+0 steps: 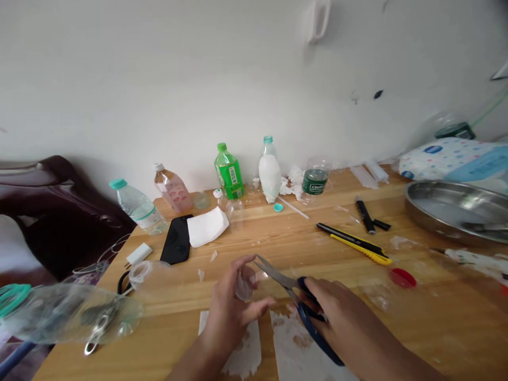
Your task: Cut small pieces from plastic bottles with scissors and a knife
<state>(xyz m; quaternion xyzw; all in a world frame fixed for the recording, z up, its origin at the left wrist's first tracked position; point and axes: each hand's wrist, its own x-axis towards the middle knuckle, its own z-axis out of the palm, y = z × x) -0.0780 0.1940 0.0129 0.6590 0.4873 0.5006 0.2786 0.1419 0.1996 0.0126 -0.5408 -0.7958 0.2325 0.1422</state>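
In the head view my left hand (234,304) is curled around a small clear plastic piece (243,288), which looks cut from a bottle. My right hand (341,312) grips a pair of scissors (278,275) by the dark blue handles. Their blades are parted and point left, with the tips close to the fingers of my left hand. Whether the blades touch the plastic I cannot tell. Under my hands lie torn white paper pieces (304,346), one partly covered by my left wrist.
Several bottles stand along the wall, among them a green-labelled bottle (229,172) and a paper-wrapped one (270,177). A phone (177,241) and a tissue stack (208,226) lie left. To the right are a yellow-black utility knife (357,244), a marker (365,216) and a steel basin (420,211).
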